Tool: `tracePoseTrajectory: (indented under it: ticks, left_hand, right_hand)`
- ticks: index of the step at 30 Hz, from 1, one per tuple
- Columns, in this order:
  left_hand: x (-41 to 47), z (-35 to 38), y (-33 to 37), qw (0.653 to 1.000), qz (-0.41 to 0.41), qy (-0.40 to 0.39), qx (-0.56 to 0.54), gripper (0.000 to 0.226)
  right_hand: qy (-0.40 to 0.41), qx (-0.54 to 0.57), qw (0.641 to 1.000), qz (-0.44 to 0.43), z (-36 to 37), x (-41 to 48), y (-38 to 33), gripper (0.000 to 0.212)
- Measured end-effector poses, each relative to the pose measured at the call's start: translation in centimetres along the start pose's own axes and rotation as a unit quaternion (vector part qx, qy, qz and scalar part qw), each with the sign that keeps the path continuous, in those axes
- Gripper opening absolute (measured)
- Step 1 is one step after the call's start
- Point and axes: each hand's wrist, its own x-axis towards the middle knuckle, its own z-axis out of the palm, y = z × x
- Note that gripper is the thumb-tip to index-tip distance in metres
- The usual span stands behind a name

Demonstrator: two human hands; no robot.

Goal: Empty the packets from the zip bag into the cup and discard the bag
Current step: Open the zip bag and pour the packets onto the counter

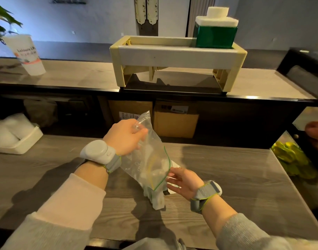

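A clear zip bag (145,159) with a green zip line hangs upside down over the wooden counter. My left hand (124,136) grips its bottom end, raised. White packets (157,199) slide out of the bag's open mouth onto the counter. My right hand (183,181) is at the mouth of the bag, fingers touching its zip edge and the packets. A white plastic cup (29,53) with print stands far off on the upper counter at the left, apart from both hands.
A cream rack (172,56) holding a green-and-white box (216,33) sits on the upper counter. A white tray (19,143) with white bags lies at the left. Green gloves (290,157) lie at the right edge, and another person's hand (316,132) shows there. Cardboard boxes stand under the shelf.
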Motion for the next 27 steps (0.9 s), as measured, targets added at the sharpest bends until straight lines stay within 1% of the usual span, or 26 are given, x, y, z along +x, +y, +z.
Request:
tracePoseTrajectory:
  ticks: [2, 4, 6, 9, 10, 11, 12, 14, 15, 17, 19, 21, 23, 25, 27]
  left_hand:
    - [0.2, -0.3, 0.3, 1.000, 0.011, 0.002, -0.025, 0.015]
    - [0.3, -0.6, 0.5, 0.998, 0.020, 0.004, -0.057, 0.015]
    - [0.3, -0.9, 0.5, 0.996, 0.024, 0.011, -0.087, 0.014]
    - [0.4, -0.8, 0.3, 0.989, 0.021, 0.012, -0.147, 0.015]
    - [0.5, -0.7, 0.2, 0.986, 0.016, 0.011, -0.167, 0.017]
    - [0.6, -0.5, 0.0, 0.982, 0.009, 0.009, -0.186, 0.019]
    - [0.7, -0.2, -0.4, 0.979, -0.001, 0.010, -0.202, 0.020]
    - [0.7, 0.6, -1.3, 0.974, -0.022, 0.017, -0.225, 0.021]
    - [0.7, 1.0, -1.9, 0.972, -0.031, 0.021, -0.231, 0.023]
    - [0.8, 2.2, -3.0, 0.973, -0.049, 0.025, -0.223, 0.026]
    - [0.9, 3.4, -4.1, 0.976, -0.068, 0.022, -0.205, 0.032]
    - [1.0, 5.1, -5.1, 0.977, -0.098, 0.018, -0.186, 0.041]
    - [1.0, 6.8, -5.9, 0.982, -0.130, 0.016, -0.133, 0.049]
    - [0.9, 8.5, -6.5, 0.985, -0.146, -0.008, -0.089, 0.051]
    - [0.6, 9.8, -7.3, 0.986, -0.149, -0.048, -0.064, 0.050]
  right_hand:
    - [-0.020, -0.008, 1.000, -0.010, 0.0, 0.1, -0.2, 0.008]
    - [-0.034, -0.021, 0.999, -0.014, 0.1, 0.0, -0.3, 0.016]
    - [-0.042, -0.023, 0.999, -0.010, 0.3, -0.1, -0.2, 0.034]
    - [-0.055, 0.020, 0.998, 0.005, 0.2, 0.0, -0.2, 0.067]
    - [-0.066, 0.038, 0.997, 0.006, 0.1, -0.1, -0.3, 0.074]
    - [-0.082, 0.061, 0.995, 0.003, 0.1, -0.2, -0.4, 0.076]
    - [-0.098, 0.084, 0.992, -0.003, 0.0, -0.4, -0.5, 0.074]
    - [-0.127, 0.095, 0.987, -0.021, -0.3, -0.7, -0.8, 0.060]
    - [-0.127, 0.089, 0.987, -0.031, -0.6, -0.8, -0.9, 0.052]
    - [-0.091, 0.081, 0.991, -0.048, -1.3, -0.6, -1.0, 0.046]
    - [-0.014, 0.070, 0.995, -0.069, -2.1, -0.6, -1.1, 0.042]
    - [0.065, 0.047, 0.992, -0.098, -3.1, -0.8, -1.3, 0.024]
    - [0.125, 0.050, 0.985, -0.112, -4.2, -0.9, -1.4, 0.007]
    - [0.184, 0.079, 0.972, -0.122, -5.6, -0.9, -1.4, 0.011]
    - [0.221, 0.087, 0.963, -0.127, -6.5, -1.3, -1.5, 0.017]
